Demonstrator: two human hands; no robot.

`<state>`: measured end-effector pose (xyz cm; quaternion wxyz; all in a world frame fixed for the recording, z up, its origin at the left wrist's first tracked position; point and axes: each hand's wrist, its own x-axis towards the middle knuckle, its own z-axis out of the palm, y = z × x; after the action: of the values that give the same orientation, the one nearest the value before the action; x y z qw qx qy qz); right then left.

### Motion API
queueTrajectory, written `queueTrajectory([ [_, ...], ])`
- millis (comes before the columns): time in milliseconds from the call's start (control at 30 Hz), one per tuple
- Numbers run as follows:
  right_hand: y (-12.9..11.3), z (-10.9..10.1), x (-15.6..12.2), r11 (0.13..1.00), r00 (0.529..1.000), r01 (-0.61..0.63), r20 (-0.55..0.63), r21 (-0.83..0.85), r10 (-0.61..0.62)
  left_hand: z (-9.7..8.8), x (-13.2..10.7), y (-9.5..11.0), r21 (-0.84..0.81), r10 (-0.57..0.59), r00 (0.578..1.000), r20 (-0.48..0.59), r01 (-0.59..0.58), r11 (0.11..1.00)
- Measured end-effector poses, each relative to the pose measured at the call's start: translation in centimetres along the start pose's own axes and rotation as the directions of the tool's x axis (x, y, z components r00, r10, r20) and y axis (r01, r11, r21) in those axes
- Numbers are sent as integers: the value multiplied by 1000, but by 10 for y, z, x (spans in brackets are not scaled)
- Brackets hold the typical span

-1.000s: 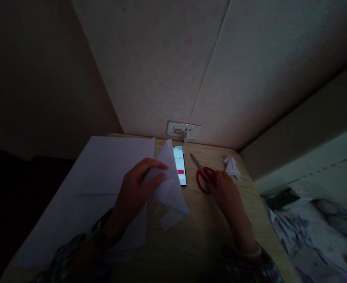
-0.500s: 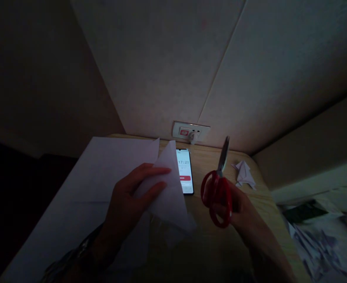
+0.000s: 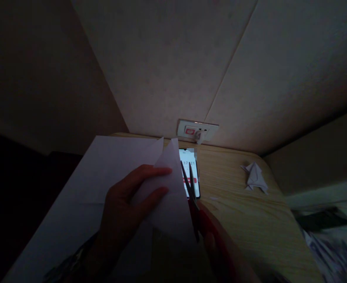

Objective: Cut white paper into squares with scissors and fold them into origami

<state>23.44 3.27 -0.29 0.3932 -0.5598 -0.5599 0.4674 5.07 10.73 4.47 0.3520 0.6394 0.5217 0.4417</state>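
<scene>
My left hand (image 3: pixel 126 208) pinches a folded white sheet of paper (image 3: pixel 170 196) and holds it up over the wooden table (image 3: pixel 244 220). My right hand (image 3: pixel 220 247) grips red-handled scissors (image 3: pixel 195 212) low in the dim foreground. Their blades are parted and sit at the right edge of the folded sheet. Behind the blades a phone (image 3: pixel 191 173) lies on the table with its screen lit.
A large flat white sheet (image 3: pixel 82 196) covers the left of the table. A small folded paper figure (image 3: pixel 254 177) lies at the far right. A wall socket (image 3: pixel 197 130) with a plug sits behind the phone. Rumpled bedding (image 3: pixel 332 236) lies beyond the table's right edge.
My right hand lifted the scissors off the table, swung them left and down, and brought the opened blades to the edge of the folded sheet. My left hand kept its hold.
</scene>
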Motion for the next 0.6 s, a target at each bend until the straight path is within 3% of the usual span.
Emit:
queueTrajectory([
  [133, -16, 0, 7, 993, 994, -47, 103, 111, 36, 1, 0, 0, 27, 52, 999, 8, -53, 998],
  [600, -15, 4, 7, 993, 995, -93, -19, 72, 95, 3, -1, -2, 26, 95, 993, 67, -97, 995],
])
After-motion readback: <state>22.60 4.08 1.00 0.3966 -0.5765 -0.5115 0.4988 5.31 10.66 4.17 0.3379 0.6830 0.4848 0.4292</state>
